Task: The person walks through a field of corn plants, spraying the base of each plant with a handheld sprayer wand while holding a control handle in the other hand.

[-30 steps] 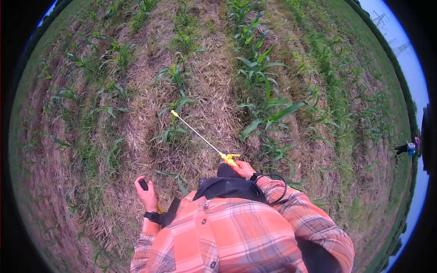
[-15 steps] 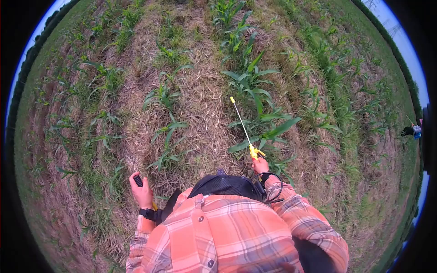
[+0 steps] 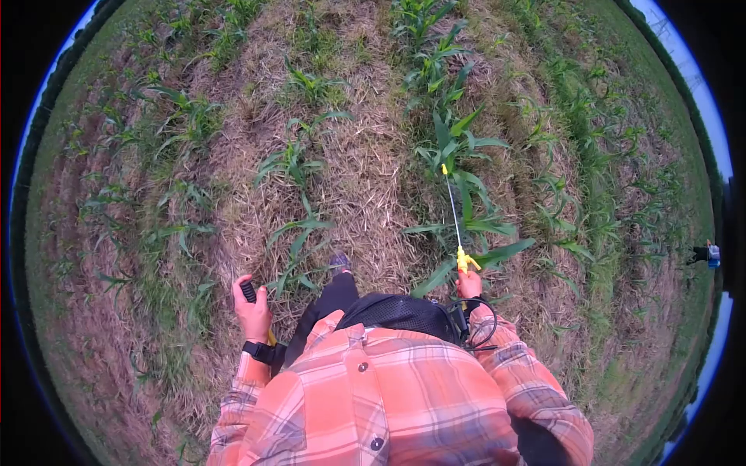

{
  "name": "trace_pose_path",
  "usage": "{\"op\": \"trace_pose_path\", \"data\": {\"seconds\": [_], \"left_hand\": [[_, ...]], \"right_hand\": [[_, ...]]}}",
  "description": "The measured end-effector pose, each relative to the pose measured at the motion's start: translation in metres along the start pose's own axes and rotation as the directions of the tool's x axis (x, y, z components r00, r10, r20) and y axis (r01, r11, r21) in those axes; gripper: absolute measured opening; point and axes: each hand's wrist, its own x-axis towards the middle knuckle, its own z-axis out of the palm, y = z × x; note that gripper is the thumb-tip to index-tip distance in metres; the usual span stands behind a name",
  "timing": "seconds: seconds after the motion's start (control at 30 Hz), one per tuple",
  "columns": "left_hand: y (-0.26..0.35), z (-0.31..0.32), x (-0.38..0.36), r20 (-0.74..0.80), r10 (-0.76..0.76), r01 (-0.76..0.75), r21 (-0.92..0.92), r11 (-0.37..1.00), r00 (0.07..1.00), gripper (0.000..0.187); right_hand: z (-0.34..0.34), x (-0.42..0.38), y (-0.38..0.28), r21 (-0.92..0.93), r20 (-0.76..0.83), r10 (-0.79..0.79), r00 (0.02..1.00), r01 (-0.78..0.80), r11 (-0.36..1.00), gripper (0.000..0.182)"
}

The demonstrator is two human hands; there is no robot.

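Two items are held: wand (image 3: 455,215) in right hand (image 3: 469,286), black grip (image 3: 248,292) in left hand (image 3: 253,317).

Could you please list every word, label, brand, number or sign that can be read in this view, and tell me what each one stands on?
No text can be read anywhere in this view.
The yellow spray wand, the black wristband and the plaid shirt show no legible marking; any small print there would be too small to read.
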Motion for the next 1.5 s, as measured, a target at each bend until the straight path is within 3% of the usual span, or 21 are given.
{"op": "trace_pose_path", "data": {"seconds": [0.07, 0.27, 0.33, 0.53, 0.57, 0.7, 0.73, 0.8, 0.87, 0.97, 1.1, 1.13, 1.2, 1.27, 1.33, 1.5], "left_hand": [[0.008, 0.014, 0.029, -0.001, 0.060, -0.060, 0.006, 0.998, 0.998, 0.026], [0.012, 0.007, 0.084, -0.036, -0.043, 0.040, -0.068, 0.997, 0.998, 0.024], [0.013, 0.003, 0.100, -0.026, -0.089, 0.085, -0.136, 0.987, 0.996, 0.023], [0.016, 0.009, 0.133, -0.061, -0.064, 0.063, -0.009, 0.998, 0.996, 0.023], [0.020, 0.012, 0.137, -0.062, -0.079, 0.079, -0.011, 0.997, 0.995, 0.023], [0.024, 0.022, 0.161, -0.065, -0.067, 0.065, -0.036, 0.997, 0.996, 0.024], [0.031, 0.026, 0.163, -0.068, -0.069, 0.067, -0.033, 0.997, 0.995, 0.024], [0.055, 0.038, 0.175, -0.072, -0.094, 0.087, -0.091, 0.992, 0.993, 0.022], [0.067, 0.049, 0.186, -0.088, -0.091, 0.085, -0.063, 0.994, 0.992, 0.022], [0.069, 0.074, 0.214, -0.063, 0.019, -0.022, -0.046, 0.999, 0.998, 0.023], [0.100, 0.111, 0.234, -0.044, 0.014, -0.015, -0.013, 1.000, 0.999, 0.023], [0.106, 0.119, 0.238, -0.037, 0.015, -0.016, -0.009, 1.000, 0.999, 0.023], [0.121, 0.137, 0.247, -0.008, 0.036, -0.036, 0.040, 0.999, 0.999, 0.024], [0.139, 0.154, 0.253, -0.005, 0.042, -0.041, 0.064, 0.997, 0.999, 0.024], [0.148, 0.171, 0.259, 0.016, 0.054, -0.054, 0.006, 0.999, 0.998, 0.023], [0.160, 0.188, 0.278, 0.022, 0.030, -0.031, 0.032, 0.999, 0.999, 0.022]], "right_hand": [[0.021, 0.001, -0.016, -0.090, 0.007, -0.031, 1.000, 0.031, 0.995, 0.017], [0.072, 0.001, -0.080, -0.272, 0.088, -0.022, 0.996, 0.045, 0.961, 0.022], [0.090, 0.000, -0.107, -0.388, 0.227, -0.179, 0.957, 0.257, 0.885, 0.023], [0.138, -0.015, -0.174, -0.302, 0.478, -0.190, 0.858, 0.363, 0.881, 0.020], [0.141, -0.016, -0.182, -0.363, 0.515, -0.171, 0.840, 0.395, 0.844, 0.021], [0.157, -0.001, -0.195, -0.244, 0.649, -0.115, 0.752, 0.348, 0.905, 0.023], [0.156, 0.005, -0.196, -0.244, 0.651, -0.112, 0.751, 0.347, 0.906, 0.023], [0.162, 0.023, -0.208, -0.294, 0.662, -0.257, 0.704, 0.559, 0.775, 0.024], [0.161, 0.038, -0.219, -0.288, 0.670, -0.185, 0.719, 0.481, 0.828, 0.026], [0.152, 0.067, -0.235, -0.319, 0.515, -0.233, 0.825, 0.437, 0.841, 0.025], [0.132, 0.101, -0.254, -0.232, 0.364, -0.167, 0.916, 0.263, 0.937, 0.021], [0.127, 0.118, -0.248, -0.258, 0.311, -0.207, 0.928, 0.292, 0.921, 0.019], [0.114, 0.137, -0.251, -0.270, 0.228, -0.140, 0.964, 0.201, 0.942, 0.018], [0.101, 0.139, -0.265, -0.152, 0.141, -0.071, 0.988, 0.092, 0.984, 0.017], [0.091, 0.157, -0.262, -0.161, 0.110, -0.072, 0.991, 0.089, 0.983, 0.017], [0.072, 0.181, -0.272, 0.078, -0.070, -0.006, 0.998, 0.011, 0.997, 0.019]]}}
